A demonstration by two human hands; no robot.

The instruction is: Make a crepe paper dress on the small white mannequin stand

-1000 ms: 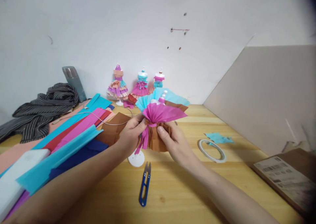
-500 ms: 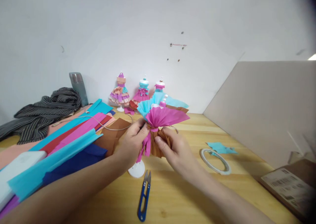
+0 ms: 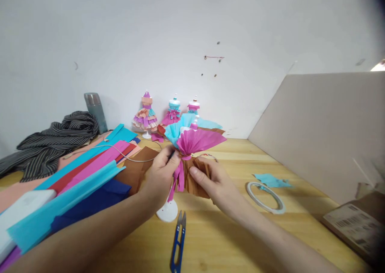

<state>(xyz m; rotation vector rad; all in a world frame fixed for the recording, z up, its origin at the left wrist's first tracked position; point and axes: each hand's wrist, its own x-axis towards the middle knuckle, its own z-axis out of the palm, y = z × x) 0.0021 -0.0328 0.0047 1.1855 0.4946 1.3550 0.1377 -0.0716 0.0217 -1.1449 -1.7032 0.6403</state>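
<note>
A small dress form on a white round base stands before me, wrapped in crepe paper. Pink crepe paper fans out at its top with a strip hanging down, and blue crepe paper spreads behind it. Below the waist hangs a brown crepe paper skirt. My left hand is closed at the waist's left side, pinching the brown paper's edge there. Thumb and fingers of my right hand grip the skirt's right side. Blue thread snips lie in front of the base.
Coloured crepe paper sheets, a white device, a striped cloth and a flask occupy the left. Several dressed forms stand by the wall. Rightward lie a tape roll, blue scraps and a cardboard box.
The brown skirt is spread wider to the right between my hands. Both hands keep their grip, and the view has shifted slightly.
</note>
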